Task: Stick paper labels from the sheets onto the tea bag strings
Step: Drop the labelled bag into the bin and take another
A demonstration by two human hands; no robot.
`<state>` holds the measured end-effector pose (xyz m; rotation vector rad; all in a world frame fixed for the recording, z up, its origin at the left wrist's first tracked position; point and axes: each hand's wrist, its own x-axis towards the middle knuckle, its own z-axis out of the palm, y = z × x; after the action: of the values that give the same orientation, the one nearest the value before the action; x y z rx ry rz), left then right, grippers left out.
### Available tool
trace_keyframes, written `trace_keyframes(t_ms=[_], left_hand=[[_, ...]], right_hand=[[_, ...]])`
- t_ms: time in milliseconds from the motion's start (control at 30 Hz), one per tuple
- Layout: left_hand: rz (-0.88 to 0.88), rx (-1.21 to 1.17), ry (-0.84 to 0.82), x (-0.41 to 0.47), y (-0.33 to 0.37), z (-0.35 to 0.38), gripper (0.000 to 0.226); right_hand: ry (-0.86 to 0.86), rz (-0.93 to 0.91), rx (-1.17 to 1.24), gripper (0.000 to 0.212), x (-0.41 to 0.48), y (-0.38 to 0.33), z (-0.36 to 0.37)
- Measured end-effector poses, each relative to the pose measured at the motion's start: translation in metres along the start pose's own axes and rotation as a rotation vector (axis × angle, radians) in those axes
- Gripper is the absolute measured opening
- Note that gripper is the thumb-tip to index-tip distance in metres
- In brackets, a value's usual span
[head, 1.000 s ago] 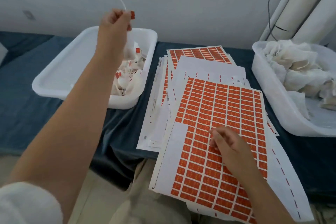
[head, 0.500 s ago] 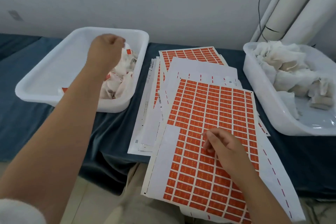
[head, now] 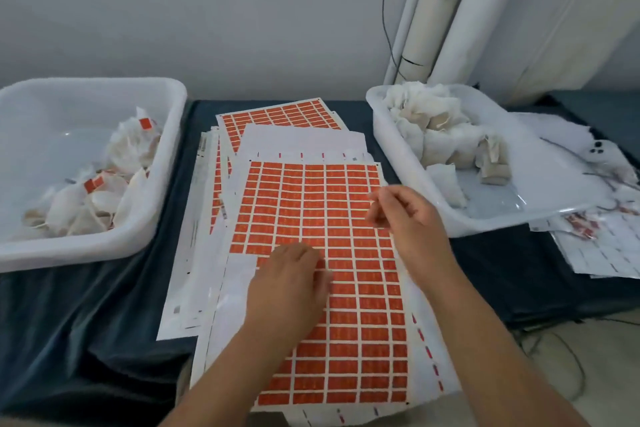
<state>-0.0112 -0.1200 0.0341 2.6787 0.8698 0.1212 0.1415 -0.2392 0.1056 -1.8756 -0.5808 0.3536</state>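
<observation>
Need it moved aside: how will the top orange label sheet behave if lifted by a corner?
Probably floppy: the top label sheet is thin paper overhanging the table. Likely light and slide-prone, lying loose on other sheets.

Glossy white plastic tubs, matt paper label sheets, dark cloth.

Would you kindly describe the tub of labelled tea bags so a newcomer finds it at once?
On the dark blue cloth, sheets of orange labels lie between two white tubs. Take the left tub: its tea bags carry orange tags, whereas those in the right tub show none.
</observation>
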Motion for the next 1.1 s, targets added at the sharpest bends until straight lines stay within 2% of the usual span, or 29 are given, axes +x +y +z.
trace_keyframes(t_ms=[133,267,500,567,633,767,867,967,1033,1100], left_hand=[[-0.006,0.023,-0.021,0.006,-0.003,0.001,0.049],[0.005,0.067,-0.034,0.009,-0.001,0.0,0.047],[0.038,0.084,-0.028,0.012,-0.001,-0.002,0.049],[0.04,0.074,-0.024,0.011,-0.002,-0.001,0.049],[0.052,0.067,-0.011,0.012,-0.003,-0.001,0.048],[0.058,0.059,0.003,0.012,-0.003,-0.001,0.047],[0.047,0.075,-0.002,0.013,-0.003,-0.001,0.048],[0.05,0.079,0.01,0.012,-0.001,-0.002,0.049],[0.054,0.09,0.013,0.011,0.0,-0.002,0.048],[0.052,0.094,0.009,0.01,0.0,-0.003,0.048]], right_hand=[[0.211,-0.019,-0.009,0.015,0.06,-0.009,-0.071],[0.196,0.049,-0.441,0.014,0.132,-0.007,-0.136],[0.221,0.234,-0.784,0.058,0.213,0.034,-0.191],[0.196,0.325,-0.775,0.06,0.223,0.051,-0.195],[0.129,0.351,-0.795,0.049,0.227,0.068,-0.192],[0.07,0.266,-1.096,0.041,0.223,0.083,-0.182],[-0.076,0.314,-1.299,0.043,0.216,0.074,-0.178],[-0.203,0.33,-1.281,0.029,0.2,0.065,-0.175],[-0.203,0.295,-1.184,0.011,0.187,0.061,-0.175],[-0.186,0.286,-0.975,0.019,0.176,0.06,-0.176]])
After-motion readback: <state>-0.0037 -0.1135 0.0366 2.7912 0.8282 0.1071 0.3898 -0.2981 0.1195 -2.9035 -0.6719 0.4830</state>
